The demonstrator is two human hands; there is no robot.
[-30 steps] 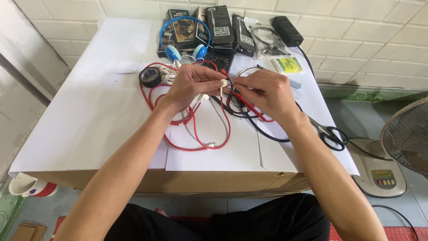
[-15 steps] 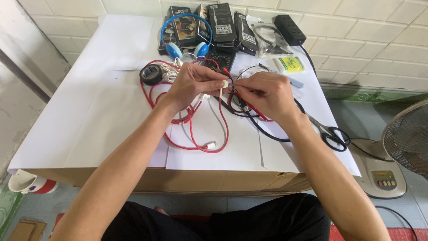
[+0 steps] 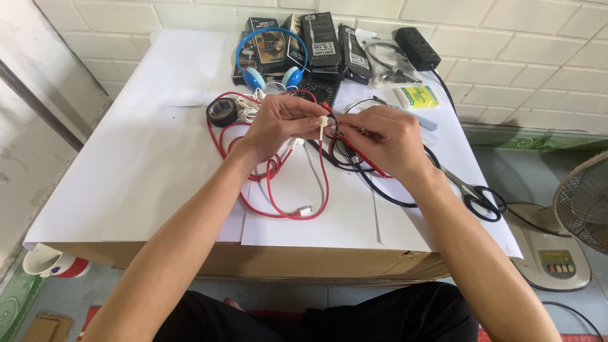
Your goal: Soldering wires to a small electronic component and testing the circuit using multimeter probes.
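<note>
From here little has shifted: my left hand (image 3: 278, 123) keeps its closed grip on the red cable (image 3: 320, 183), my right hand (image 3: 383, 139) pinching black wires (image 3: 380, 187) mid-surface.

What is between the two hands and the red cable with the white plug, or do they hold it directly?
Nothing visible stands between. The left hand pinches the white plug of the red cable directly, and the right hand touches the wires beside it, above the white paper.
</note>
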